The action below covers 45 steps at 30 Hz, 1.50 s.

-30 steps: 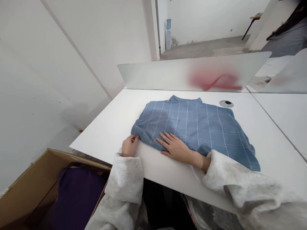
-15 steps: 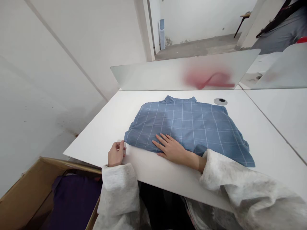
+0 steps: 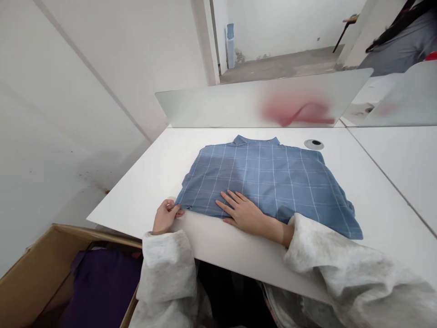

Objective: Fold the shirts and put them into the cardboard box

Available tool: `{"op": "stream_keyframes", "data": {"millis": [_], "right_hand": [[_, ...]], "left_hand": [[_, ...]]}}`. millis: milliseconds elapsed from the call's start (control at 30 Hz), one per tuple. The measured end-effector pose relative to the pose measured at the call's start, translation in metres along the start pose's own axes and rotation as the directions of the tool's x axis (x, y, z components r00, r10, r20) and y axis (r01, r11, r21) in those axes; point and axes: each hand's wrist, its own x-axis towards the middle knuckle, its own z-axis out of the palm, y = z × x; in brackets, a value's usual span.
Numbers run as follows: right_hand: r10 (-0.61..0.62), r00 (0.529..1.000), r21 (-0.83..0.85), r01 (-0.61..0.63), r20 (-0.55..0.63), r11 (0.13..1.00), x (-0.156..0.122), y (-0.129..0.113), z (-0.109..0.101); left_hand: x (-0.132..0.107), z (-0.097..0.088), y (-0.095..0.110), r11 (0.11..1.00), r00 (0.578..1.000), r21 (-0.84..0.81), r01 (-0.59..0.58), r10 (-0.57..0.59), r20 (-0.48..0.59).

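Observation:
A blue checked shirt [image 3: 269,177] lies folded on the white table [image 3: 153,182], its collar toward the far side. My right hand [image 3: 241,210] rests flat on the shirt's near edge, fingers stretched out. My left hand [image 3: 165,216] pinches the shirt's near left corner at the table's front edge, fingers curled. Both arms wear light grey sleeves.
A cardboard box [image 3: 30,264] holding purple cloth [image 3: 99,287] stands below the table at the left. A frosted divider [image 3: 259,105] runs along the table's far edge, with a cable hole [image 3: 314,144] near it. Another white table [image 3: 406,159] adjoins on the right.
My left hand let go of the corner, drew back a little, then returned and pinched the corner again. The right hand has stayed flat on the shirt.

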Motion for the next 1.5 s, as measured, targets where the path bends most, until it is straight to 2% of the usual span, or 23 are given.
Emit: {"op": "stream_keyframes", "data": {"millis": [67, 133, 200, 233, 267, 300, 367, 400, 433, 500, 567, 600, 667, 733, 833, 900, 933, 967, 1033, 1133, 1200, 1367, 1500], "right_hand": [[-0.001, 1.000, -0.006, 0.001, 0.001, 1.000, 0.000, 0.000, 0.001], [0.001, 1.000, 0.000, -0.001, 0.004, 1.000, 0.000, -0.001, 0.002], [0.004, 1.000, 0.015, -0.004, 0.002, 1.000, 0.000, -0.001, 0.003], [0.005, 1.000, 0.023, -0.005, 0.000, 1.000, 0.000, -0.001, 0.003], [0.006, 1.000, 0.030, -0.006, -0.002, 1.000, 0.000, -0.001, 0.003], [0.009, 1.000, 0.035, -0.008, -0.004, 0.999, 0.000, -0.001, 0.003], [0.016, 1.000, 0.038, -0.016, -0.003, 0.999, 0.000, -0.002, 0.002], [0.021, 1.000, 0.037, -0.021, 0.000, 0.999, 0.000, -0.002, 0.002], [0.025, 1.000, 0.038, -0.025, 0.003, 0.999, 0.000, -0.001, 0.001], [0.024, 1.000, 0.040, -0.025, 0.013, 0.999, 0.000, -0.001, 0.000], [0.018, 1.000, 0.040, -0.019, 0.020, 0.999, 0.000, -0.001, 0.000], [0.016, 1.000, 0.039, -0.017, 0.021, 0.999, 0.000, -0.001, 0.000], [0.016, 1.000, 0.037, -0.017, 0.018, 0.999, 0.000, -0.001, 0.001], [0.020, 1.000, 0.030, -0.021, 0.013, 0.999, 0.001, -0.001, 0.001], [0.026, 1.000, 0.002, -0.026, 0.011, 1.000, 0.001, -0.001, 0.002], [0.032, 0.999, -0.012, -0.032, 0.006, 0.999, 0.001, -0.001, 0.003], [0.034, 0.999, -0.013, -0.034, 0.002, 0.999, 0.001, -0.001, 0.003], [0.035, 0.999, -0.010, -0.035, 0.000, 0.999, 0.000, -0.001, 0.003], [0.034, 0.999, 0.007, -0.034, -0.001, 0.999, 0.000, -0.001, 0.004], [0.035, 0.999, 0.057, -0.036, 0.019, 0.998, 0.000, 0.000, 0.002], [0.041, 0.997, 0.114, -0.048, 0.059, 0.992, 0.003, 0.002, -0.001], [0.029, 0.974, 0.294, -0.097, 0.227, 0.951, 0.008, 0.016, -0.008], [0.125, 0.971, 0.246, -0.175, 0.205, 0.953, -0.012, 0.033, -0.011]], "left_hand": [[-0.003, -0.001, 0.001, 1.000, 0.999, 0.011, 0.000, 0.001, -0.041], [-0.009, 0.000, 0.005, 0.993, 0.978, 0.110, -0.050, 0.071, -0.195], [-0.019, 0.006, 0.012, 0.952, 0.914, 0.263, -0.153, 0.238, -0.329], [-0.024, 0.010, 0.016, 0.917, 0.885, 0.331, -0.224, 0.333, -0.325], [-0.029, 0.017, 0.019, 0.874, 0.871, 0.376, -0.307, 0.417, -0.258], [-0.034, 0.024, 0.021, 0.831, 0.867, 0.392, -0.395, 0.478, -0.139], [-0.039, 0.038, 0.022, 0.737, 0.839, 0.423, -0.528, 0.531, 0.121], [-0.039, 0.044, 0.019, 0.689, 0.824, 0.462, -0.558, 0.525, 0.212], [-0.038, 0.047, 0.015, 0.645, 0.824, 0.520, -0.560, 0.502, 0.264], [-0.032, 0.046, 0.004, 0.580, 0.873, 0.666, -0.469, 0.417, 0.252], [-0.025, 0.037, -0.004, 0.553, 0.938, 0.776, -0.305, 0.315, 0.144], [-0.022, 0.032, -0.006, 0.550, 0.956, 0.803, -0.228, 0.284, 0.077], [-0.020, 0.027, -0.002, 0.555, 0.950, 0.814, -0.172, 0.311, -0.011], [-0.022, 0.033, 0.012, 0.543, 0.904, 0.794, -0.274, 0.426, 0.020], [-0.026, 0.061, 0.038, 0.476, 0.787, 0.676, -0.563, 0.558, 0.263], [-0.023, 0.082, 0.049, 0.425, 0.702, 0.577, -0.697, 0.570, 0.428], [-0.018, 0.090, 0.051, 0.404, 0.672, 0.549, -0.732, 0.562, 0.482], [-0.012, 0.094, 0.050, 0.391, 0.660, 0.540, -0.745, 0.550, 0.512], [0.005, 0.094, 0.045, 0.390, 0.685, 0.574, -0.720, 0.530, 0.499], [0.031, 0.081, 0.034, 0.400, 0.742, 0.649, -0.647, 0.526, 0.415], [0.042, 0.072, 0.031, 0.378, 0.754, 0.691, -0.616, 0.536, 0.379], [0.049, 0.067, 0.034, 0.394, 0.808, 0.753, -0.527, 0.508, 0.300], [0.052, 0.063, 0.031, 0.424, 0.835, 0.762, -0.489, 0.481, 0.268]]}}
